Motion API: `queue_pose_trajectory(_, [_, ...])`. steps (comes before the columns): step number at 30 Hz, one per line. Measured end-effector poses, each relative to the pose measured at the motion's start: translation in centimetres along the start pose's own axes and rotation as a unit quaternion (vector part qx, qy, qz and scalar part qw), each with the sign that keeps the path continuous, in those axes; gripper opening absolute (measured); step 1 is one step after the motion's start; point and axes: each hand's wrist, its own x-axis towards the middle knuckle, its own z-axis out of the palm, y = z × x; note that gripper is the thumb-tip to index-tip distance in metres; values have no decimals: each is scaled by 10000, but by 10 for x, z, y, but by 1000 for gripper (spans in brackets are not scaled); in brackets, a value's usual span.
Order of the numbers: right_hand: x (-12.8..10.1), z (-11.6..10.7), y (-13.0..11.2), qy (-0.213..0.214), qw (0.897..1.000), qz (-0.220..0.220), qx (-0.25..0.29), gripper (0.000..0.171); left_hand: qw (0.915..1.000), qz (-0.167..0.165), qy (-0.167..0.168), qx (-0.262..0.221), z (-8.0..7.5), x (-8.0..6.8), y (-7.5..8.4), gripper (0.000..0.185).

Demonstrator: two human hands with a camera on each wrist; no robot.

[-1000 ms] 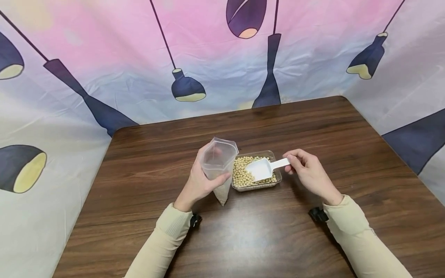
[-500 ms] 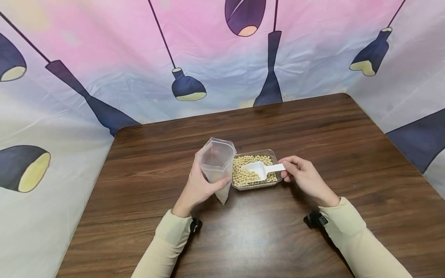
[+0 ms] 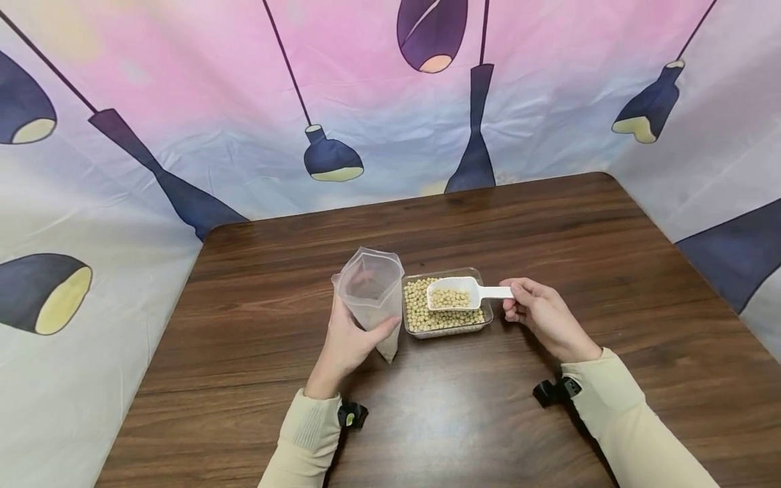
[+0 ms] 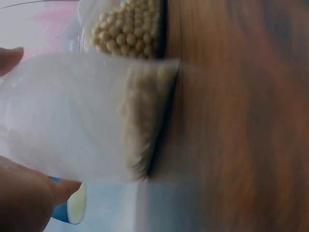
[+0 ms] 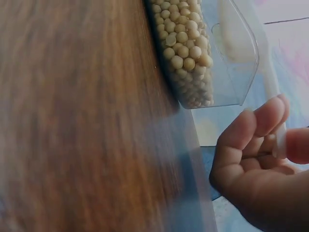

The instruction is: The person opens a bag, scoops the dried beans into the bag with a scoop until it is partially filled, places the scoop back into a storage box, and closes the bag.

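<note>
My left hand [image 3: 350,335] grips a translucent plastic bag [image 3: 372,281] around its side, its mouth wide and facing up. In the left wrist view, some soybeans [image 4: 144,113] lie at the bottom of the bag [image 4: 72,116]. My right hand [image 3: 548,318] pinches the handle of a white scoop [image 3: 495,292] between thumb and fingers. Soybeans [image 3: 450,298] fill part of the scoop's bowl, which is held level over a clear plastic container [image 3: 448,332]. More soybeans [image 5: 181,41] fill the lower part of that container, seen through its wall in the right wrist view.
All this is on a dark brown wooden table [image 3: 464,420]. A fabric backdrop [image 3: 244,88] printed with lamps hangs behind the table. Black devices are strapped at the left wrist [image 3: 352,415] and the right wrist [image 3: 556,391].
The scoop has gone from dipping among the soybeans to level above them, now carrying a load. The bag and left hand have shifted slightly left.
</note>
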Motion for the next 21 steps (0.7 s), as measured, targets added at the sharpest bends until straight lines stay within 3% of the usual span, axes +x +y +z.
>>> queue_pose_trajectory(8, [-1,-5,-2,-208,9957,-7,897,26,9996,-247,-48,-136,2,-4,-11,93])
queue_pose_trajectory(15, [-15,-2,-2,-440,9854,-324,1613,27,9991,-404,-153,14,-1,-20,-42,97])
queue_pose_trajectory(21, [-15,-4,-27,-569,9731,-892,2048,27,9982,-513,-284,81,-6,-1,-45,97])
